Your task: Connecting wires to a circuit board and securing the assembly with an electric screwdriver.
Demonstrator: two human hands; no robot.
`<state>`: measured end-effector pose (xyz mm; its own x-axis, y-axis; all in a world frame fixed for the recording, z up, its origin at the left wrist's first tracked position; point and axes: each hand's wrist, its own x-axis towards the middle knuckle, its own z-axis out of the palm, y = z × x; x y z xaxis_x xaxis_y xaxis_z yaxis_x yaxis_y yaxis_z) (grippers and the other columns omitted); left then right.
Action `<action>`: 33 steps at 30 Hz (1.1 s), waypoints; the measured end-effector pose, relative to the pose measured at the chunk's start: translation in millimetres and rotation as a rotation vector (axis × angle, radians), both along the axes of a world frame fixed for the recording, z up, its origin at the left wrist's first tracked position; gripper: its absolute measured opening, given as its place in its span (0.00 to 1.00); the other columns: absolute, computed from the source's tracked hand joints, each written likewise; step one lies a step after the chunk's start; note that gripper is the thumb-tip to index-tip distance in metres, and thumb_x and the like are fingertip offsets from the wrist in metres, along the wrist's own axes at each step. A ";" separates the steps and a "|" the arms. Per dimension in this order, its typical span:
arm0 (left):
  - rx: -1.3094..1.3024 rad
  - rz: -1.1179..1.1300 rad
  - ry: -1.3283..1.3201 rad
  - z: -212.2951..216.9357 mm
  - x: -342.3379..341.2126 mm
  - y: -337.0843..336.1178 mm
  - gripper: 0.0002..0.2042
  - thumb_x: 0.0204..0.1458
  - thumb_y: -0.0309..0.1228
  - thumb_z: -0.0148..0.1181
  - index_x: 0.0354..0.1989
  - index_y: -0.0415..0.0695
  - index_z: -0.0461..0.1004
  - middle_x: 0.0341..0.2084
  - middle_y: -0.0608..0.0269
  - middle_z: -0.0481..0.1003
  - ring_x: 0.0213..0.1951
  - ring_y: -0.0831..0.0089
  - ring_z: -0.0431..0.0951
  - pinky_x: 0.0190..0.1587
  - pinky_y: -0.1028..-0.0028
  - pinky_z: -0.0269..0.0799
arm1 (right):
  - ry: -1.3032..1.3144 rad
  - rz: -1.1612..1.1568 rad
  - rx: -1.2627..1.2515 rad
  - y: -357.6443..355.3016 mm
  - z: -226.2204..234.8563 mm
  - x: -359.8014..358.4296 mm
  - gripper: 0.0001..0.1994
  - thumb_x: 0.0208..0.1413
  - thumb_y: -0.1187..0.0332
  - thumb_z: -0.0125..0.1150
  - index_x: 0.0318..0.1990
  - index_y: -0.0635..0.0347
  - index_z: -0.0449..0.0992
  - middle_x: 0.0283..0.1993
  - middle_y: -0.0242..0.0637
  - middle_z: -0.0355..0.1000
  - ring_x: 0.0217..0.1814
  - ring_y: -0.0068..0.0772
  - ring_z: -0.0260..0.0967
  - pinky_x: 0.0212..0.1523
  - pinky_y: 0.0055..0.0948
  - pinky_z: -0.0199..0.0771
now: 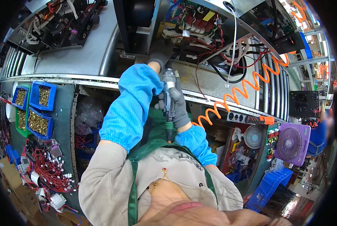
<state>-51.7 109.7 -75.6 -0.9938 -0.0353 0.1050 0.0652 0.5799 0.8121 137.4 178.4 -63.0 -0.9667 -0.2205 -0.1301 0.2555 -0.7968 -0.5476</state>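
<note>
Your right hand [179, 103] is wrapped around the power screwdriver [169, 88], its long axis running away from you toward the open metal case [158, 19] beyond it. Your left hand [161, 53], nearer the case, reaches just past the screwdriver's far end; I cannot tell whether it grips anything. The coiled orange hose [232, 97] hangs right of the screwdriver.

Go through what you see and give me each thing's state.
Right hand: gloved, closed around the power tool
Power tool: held; running or not unclear
Left hand: gloved, at the metal case; finger pose unclear
Metal case: open, insides exposed
Orange hose: coiled
Blue bins: uncovered, holding screws
Red wires: heaped, tangled
Clear plastic: crumpled
Purple fan: standing; spinning unclear
</note>
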 end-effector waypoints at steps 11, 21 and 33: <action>-0.052 0.001 0.012 1.2 -1.0 0.8 0.23 0.51 0.48 0.44 0.32 0.39 0.76 0.34 0.43 0.74 0.40 0.48 0.73 0.44 0.58 0.68 | -0.038 -0.047 0.290 -3.8 20.3 -4.0 0.43 0.48 0.59 0.59 0.66 0.46 0.35 0.35 0.42 0.66 0.27 0.31 0.70 0.23 0.36 0.80; 0.001 -0.195 0.290 -44.1 3.1 -19.7 0.13 0.50 0.34 0.45 0.34 0.41 0.75 0.34 0.48 0.75 0.38 0.52 0.74 0.44 0.63 0.68 | 0.045 -0.012 0.122 7.4 18.9 5.3 0.44 0.46 0.61 0.61 0.66 0.35 0.35 0.33 0.46 0.67 0.19 0.34 0.70 0.21 0.33 0.79; 0.151 0.160 0.243 -33.9 9.6 -2.1 0.14 0.44 0.29 0.50 0.41 0.47 0.75 0.38 0.51 0.74 0.43 0.53 0.73 0.47 0.64 0.68 | -0.018 0.010 0.264 11.0 19.1 -3.8 0.45 0.44 0.69 0.62 0.66 0.39 0.38 0.30 0.44 0.67 0.17 0.32 0.68 0.15 0.30 0.74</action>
